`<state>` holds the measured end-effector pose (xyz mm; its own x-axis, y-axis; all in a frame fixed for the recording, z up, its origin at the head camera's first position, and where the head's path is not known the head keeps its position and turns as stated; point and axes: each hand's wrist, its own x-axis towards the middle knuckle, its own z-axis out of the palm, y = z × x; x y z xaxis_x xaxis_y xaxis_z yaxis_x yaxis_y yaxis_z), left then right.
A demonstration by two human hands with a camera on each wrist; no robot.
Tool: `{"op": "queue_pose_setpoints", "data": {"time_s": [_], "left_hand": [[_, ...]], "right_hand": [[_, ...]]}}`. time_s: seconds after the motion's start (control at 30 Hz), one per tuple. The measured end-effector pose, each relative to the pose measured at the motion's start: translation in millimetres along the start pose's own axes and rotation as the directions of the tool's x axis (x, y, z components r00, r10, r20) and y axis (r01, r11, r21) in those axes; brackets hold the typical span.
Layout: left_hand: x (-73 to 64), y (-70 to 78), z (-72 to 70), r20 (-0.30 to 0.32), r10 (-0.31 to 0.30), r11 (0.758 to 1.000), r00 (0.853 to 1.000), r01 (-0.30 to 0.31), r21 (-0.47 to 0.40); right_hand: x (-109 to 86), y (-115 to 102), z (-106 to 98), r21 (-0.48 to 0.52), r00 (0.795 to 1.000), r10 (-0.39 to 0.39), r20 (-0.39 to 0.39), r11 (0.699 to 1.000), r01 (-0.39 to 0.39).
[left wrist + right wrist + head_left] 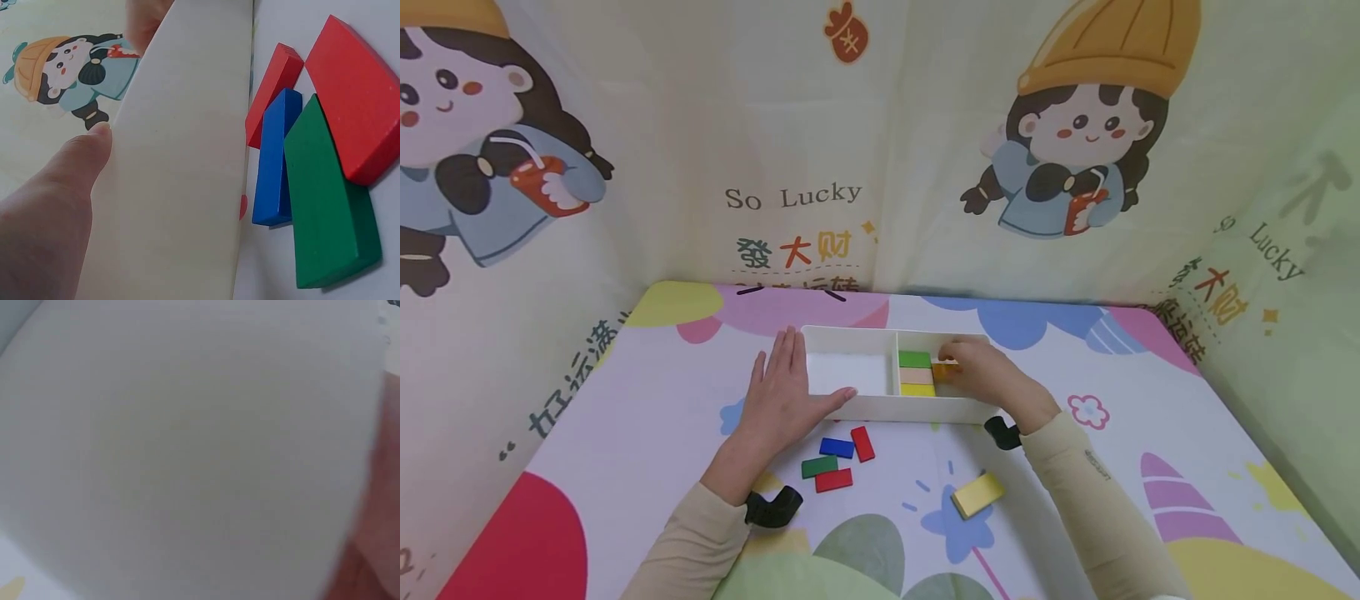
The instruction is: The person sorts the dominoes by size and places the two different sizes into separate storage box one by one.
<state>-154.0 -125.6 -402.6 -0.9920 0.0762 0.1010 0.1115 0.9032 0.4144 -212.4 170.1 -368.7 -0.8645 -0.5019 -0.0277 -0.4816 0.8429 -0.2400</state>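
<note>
A white two-compartment box (880,408) stands on the table. My left hand (782,387) lies against its left end, fingers straight, thumb on the front rim; the left wrist view shows that thumb (69,181) at the wall's edge. Curled over the right compartment, my right hand (981,371) holds an orange block (945,373) by its fingertips, which are partly hidden. Beside that block lie a green block (915,359), a pale pink block (916,376) and a yellow block (917,390). The box wall (187,450) fills most of the right wrist view, blurred.
In front of the box lie a blue block (837,448), a green block (819,467), a red block (862,444) and another red block (833,481). Farther right is a light yellow block (977,496). A printed curtain (917,167) hangs behind the table.
</note>
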Motion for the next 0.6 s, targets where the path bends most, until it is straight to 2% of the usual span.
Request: {"op": "queue_pose_setpoints", "data": {"time_s": [0.2, 0.6], "left_hand": [[0.4, -0.7, -0.5, -0.008, 0.005, 1.000, 1.000, -0.005, 0.010], [0.9, -0.9, -0.5, -0.002, 0.007, 1.000, 1.000, -0.007, -0.009]], "right_hand": [[-13.7, -2, -6, 0.016, 0.995, -0.049, -0.086, 0.999, 0.050], [-45.4, -16, -16, 0.012, 0.986, -0.082, -0.147, 0.996, 0.085]]}}
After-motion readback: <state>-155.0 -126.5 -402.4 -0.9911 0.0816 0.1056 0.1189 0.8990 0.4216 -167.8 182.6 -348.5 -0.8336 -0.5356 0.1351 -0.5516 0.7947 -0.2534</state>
